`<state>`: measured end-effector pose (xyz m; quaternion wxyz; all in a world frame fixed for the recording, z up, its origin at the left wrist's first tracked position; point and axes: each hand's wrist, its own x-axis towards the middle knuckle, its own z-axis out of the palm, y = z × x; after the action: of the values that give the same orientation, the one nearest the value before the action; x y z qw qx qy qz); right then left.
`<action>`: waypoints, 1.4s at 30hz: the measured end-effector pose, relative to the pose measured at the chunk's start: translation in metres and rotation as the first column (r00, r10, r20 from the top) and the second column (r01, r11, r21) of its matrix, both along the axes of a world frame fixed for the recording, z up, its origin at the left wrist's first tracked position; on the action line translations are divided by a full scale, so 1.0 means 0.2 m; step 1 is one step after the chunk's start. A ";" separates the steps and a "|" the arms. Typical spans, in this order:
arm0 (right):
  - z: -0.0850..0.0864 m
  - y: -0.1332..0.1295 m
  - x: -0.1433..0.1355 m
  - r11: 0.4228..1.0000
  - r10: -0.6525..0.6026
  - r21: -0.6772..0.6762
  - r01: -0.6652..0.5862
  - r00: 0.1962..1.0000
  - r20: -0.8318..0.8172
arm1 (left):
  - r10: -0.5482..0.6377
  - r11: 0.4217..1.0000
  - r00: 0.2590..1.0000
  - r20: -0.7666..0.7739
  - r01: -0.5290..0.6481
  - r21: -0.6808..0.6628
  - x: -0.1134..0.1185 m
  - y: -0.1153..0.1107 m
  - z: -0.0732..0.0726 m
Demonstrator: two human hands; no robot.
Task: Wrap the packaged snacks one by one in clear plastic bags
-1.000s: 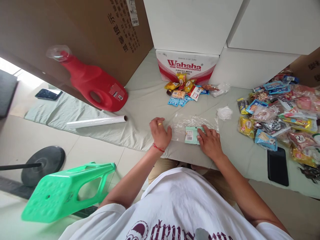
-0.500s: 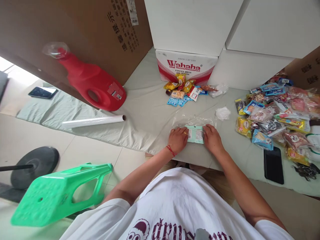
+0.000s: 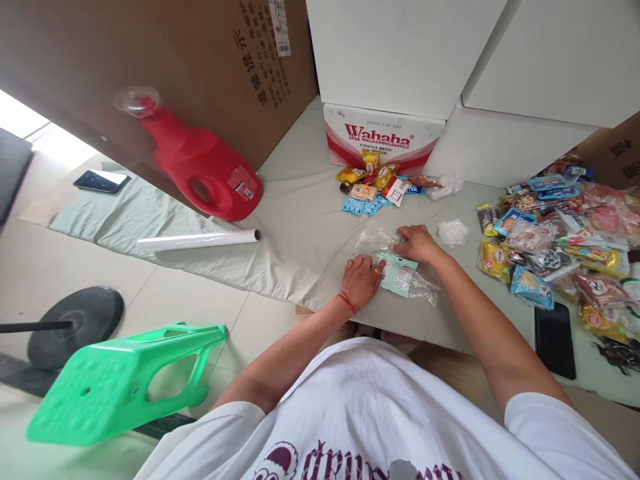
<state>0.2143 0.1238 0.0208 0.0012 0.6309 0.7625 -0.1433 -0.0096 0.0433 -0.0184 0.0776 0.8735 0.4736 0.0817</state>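
Note:
A pale green packet [image 3: 399,276] with printed labels lies slightly tilted on a sheet of clear plastic film [image 3: 374,237] at the table's near edge. My left hand [image 3: 361,283] is closed at the packet's left end, thumb over its edge. Beyond the packet, my right hand [image 3: 414,244] has its fingers bent onto the film's far part, pinching it. Loose film also spreads out past the packet's right end. A crumpled white plastic wad [image 3: 453,232] sits just right of my right hand.
Small snack packs [image 3: 367,190] lie before a Wahaha carton [image 3: 383,139]. A larger snack heap [image 3: 545,230] and a black phone [image 3: 555,341] are at right. A red jug [image 3: 210,170] and a white film roll [image 3: 200,240] are at left, with a green stool [image 3: 115,380] below.
My right hand has left the packet's right end and moved up onto the film beyond it. The packet has turned a little clockwise, and film now shows at its right. My left hand stays at its left end.

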 end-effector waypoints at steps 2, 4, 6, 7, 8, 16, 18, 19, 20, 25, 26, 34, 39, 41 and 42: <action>0.01 0.05 -0.03 0.996 0.017 -0.093 -0.017 1.000 0.000 | -0.025 1.000 1.000 -0.017 0.025 -0.004 0.00 0.00 0.01; 0.04 0.07 -0.04 0.991 0.038 -0.125 -0.041 0.999 -0.020 | -0.045 0.999 0.999 -0.027 0.044 -0.014 0.00 0.00 0.01; 0.09 0.04 -0.05 0.991 0.054 -0.119 -0.057 0.998 -0.026 | -0.056 0.998 0.998 -0.032 0.055 -0.024 0.01 0.00 0.01; 0.12 0.02 -0.06 0.993 0.056 -0.104 -0.058 0.998 -0.023 | -0.060 0.998 0.998 -0.035 0.059 -0.028 0.01 0.00 0.01; 0.14 -0.01 -0.07 0.995 0.055 -0.085 -0.057 0.998 -0.019 | -0.064 0.998 0.997 -0.036 0.063 -0.032 0.01 0.00 0.01; 0.12 -0.41 -0.25 0.994 0.107 -0.021 -0.106 0.991 0.079 | -0.061 0.997 0.998 0.033 0.063 -0.053 0.01 0.01 -0.01; 0.04 -0.49 -0.28 0.994 0.104 -0.021 -0.103 0.993 0.064 | -0.050 0.995 0.994 0.100 0.058 -0.077 0.00 0.02 -0.02; 0.01 -0.52 -0.28 0.995 0.097 -0.005 -0.097 0.994 0.052 | -0.053 0.993 0.987 0.149 0.068 -0.097 -0.02 0.02 -0.02; -0.03 -0.54 -0.29 0.996 0.089 0.017 -0.090 0.995 0.038 | -0.056 0.989 0.976 0.210 0.084 -0.123 -0.03 0.03 -0.03; -0.12 -0.60 -0.27 0.991 0.085 0.108 -0.085 0.996 -0.001 | 0.242 0.967 0.838 0.489 -0.165 -0.195 -0.10 0.06 -0.03; -0.13 -0.60 -0.27 0.988 0.091 0.122 -0.091 0.996 0.002 | 0.321 0.947 0.808 0.494 -0.259 -0.193 -0.11 0.07 -0.02; -0.17 -0.61 -0.26 0.970 0.159 0.192 -0.149 0.987 -0.035 | 0.003 0.918 0.885 0.466 0.183 -0.353 -0.17 0.27 0.06; -0.19 -0.61 -0.24 0.969 0.164 0.205 -0.136 0.979 -0.124 | 0.185 0.850 0.661 0.727 0.264 -0.456 -0.30 0.32 0.02; -0.20 -0.60 -0.23 0.970 0.169 0.200 -0.139 0.975 -0.141 | 0.331 0.829 0.570 0.752 0.204 -0.520 -0.37 0.31 0.01; -0.20 -0.60 -0.23 0.970 0.174 0.197 -0.143 0.974 -0.147 | 0.434 0.793 0.502 0.748 0.182 -0.582 -0.40 0.29 0.02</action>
<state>0.1684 0.0033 -0.0190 -0.1085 0.5513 0.8181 -0.1225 -0.0899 0.1023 -0.0143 0.5627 0.6046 0.4382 0.3548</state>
